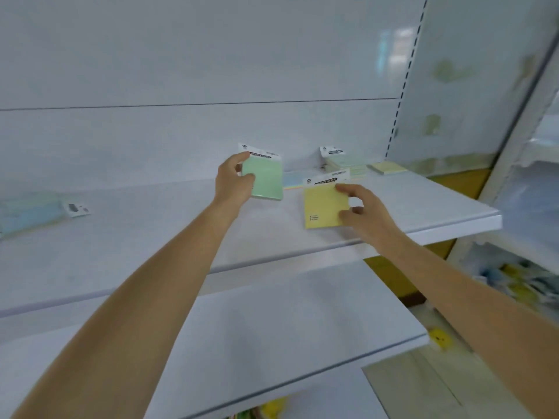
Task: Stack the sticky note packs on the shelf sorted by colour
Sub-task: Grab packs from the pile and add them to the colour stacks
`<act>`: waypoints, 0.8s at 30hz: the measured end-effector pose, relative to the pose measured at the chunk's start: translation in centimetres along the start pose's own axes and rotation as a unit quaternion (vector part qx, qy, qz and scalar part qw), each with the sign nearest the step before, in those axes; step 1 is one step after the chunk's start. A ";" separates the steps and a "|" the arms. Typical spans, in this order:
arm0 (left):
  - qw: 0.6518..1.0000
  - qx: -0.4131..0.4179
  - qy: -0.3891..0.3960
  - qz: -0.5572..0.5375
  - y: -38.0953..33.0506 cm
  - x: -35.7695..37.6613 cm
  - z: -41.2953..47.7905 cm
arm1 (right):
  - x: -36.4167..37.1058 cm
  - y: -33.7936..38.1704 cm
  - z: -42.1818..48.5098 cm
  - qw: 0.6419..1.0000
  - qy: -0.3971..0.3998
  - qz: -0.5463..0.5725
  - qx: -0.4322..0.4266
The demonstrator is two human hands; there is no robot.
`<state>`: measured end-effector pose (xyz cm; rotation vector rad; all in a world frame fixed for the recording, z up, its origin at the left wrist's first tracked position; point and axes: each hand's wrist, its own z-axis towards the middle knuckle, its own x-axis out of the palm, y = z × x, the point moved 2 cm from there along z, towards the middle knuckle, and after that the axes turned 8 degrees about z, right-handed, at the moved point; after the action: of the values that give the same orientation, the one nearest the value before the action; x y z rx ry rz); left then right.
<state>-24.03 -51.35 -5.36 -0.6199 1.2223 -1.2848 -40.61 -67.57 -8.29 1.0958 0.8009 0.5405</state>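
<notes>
**Two hands holding one pack each over the shelf**

The left arm is pointing forward, nearly straight; the left hand (233, 179) is gripping the green pack (267, 182) by its left side, thumb on the front, and is holding it upright above the middle of the shelf (151, 237). The right hand (363, 210) is pinching the yellow pack (322, 208) at its right edge with curled fingers, near the front edge; I cannot tell if this pack is touching the shelf. The two packs are staying apart. At the back right corner a stack of green packs (346, 164) is lying; just beside it a lone yellow pack (388, 167); blue packs (27, 210) are lying at the left end. Between them and the hands, bare surface is offering wide room; the lower shelf (272, 328) is jutting out under both forearms.
</notes>
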 end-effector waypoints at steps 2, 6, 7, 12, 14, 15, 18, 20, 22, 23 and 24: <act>1.000 -0.002 0.000 -0.005 -0.8 2.9 -0.5 | -2.5 -1.1 0.4 1.000 -0.001 -0.019 -0.003; 1.000 -0.011 0.005 -0.006 -1.9 6.7 -0.5 | -5.6 -2.6 2.1 0.999 0.002 -0.036 -0.002; 1.000 -0.014 0.004 -0.006 -2.1 7.3 -0.2 | -6.1 -2.9 2.6 0.999 0.003 -0.034 -0.001; 1.000 -0.009 0.007 0.000 -3.4 9.8 2.3 | -7.8 -4.6 6.0 1.000 -0.021 -0.021 0.010; 1.000 0.003 0.005 -0.004 -4.0 11.0 3.7 | -8.9 -5.0 7.5 0.999 -0.040 -0.019 0.009; 1.000 0.007 0.006 -0.005 -4.3 11.6 4.4 | -9.5 -5.2 8.1 0.998 -0.051 -0.018 0.008; 1.000 0.019 0.012 -0.018 -5.0 13.9 6.2 | -12.2 -6.2 10.0 0.996 -0.084 -0.006 0.011; 0.999 0.022 0.017 -0.024 -5.6 15.7 6.9 | -14.1 -7.1 11.4 0.994 -0.106 0.012 0.024; 0.999 0.027 0.028 -0.024 -6.0 17.4 7.3 | -15.8 -7.9 13.0 0.990 -0.128 0.040 0.036; 0.999 0.030 0.032 -0.023 -6.2 18.3 7.5 | -16.7 -8.3 13.8 0.988 -0.138 0.052 0.042; 0.999 0.031 0.032 -0.026 -6.4 19.1 7.6 | -17.4 -8.7 14.8 0.986 -0.145 0.061 0.047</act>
<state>-22.49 -72.72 -3.55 -0.5725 1.2218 -1.3897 -39.55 -91.97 -7.70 1.2836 0.5112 0.4359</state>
